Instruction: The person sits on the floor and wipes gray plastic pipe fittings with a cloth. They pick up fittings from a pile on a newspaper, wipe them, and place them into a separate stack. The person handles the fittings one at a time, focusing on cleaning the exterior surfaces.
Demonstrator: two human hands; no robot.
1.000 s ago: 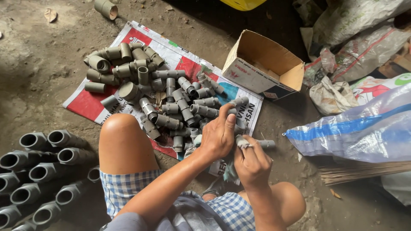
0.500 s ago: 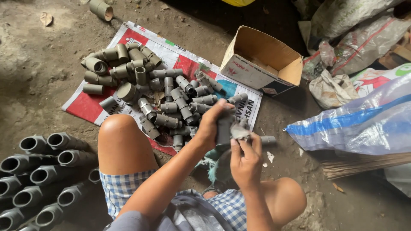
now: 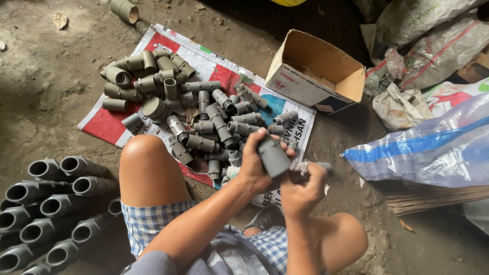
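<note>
Dirt floor with a printed sheet [image 3: 102,125] bearing grey pipe fittings [image 3: 204,122]. Left hand [image 3: 253,165] clamps a grey fitting [image 3: 273,157] around its barrel; right hand [image 3: 300,189] pinches a small piece against it. Rigid, light, smooth plastic, probably best gripped mid-body.

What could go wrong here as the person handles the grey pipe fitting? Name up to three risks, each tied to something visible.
The grey fitting is gripped only by the left hand above the heap of fittings, so it might slip and get lost there. The right hand works close against it; fingers could get pinched.
</note>
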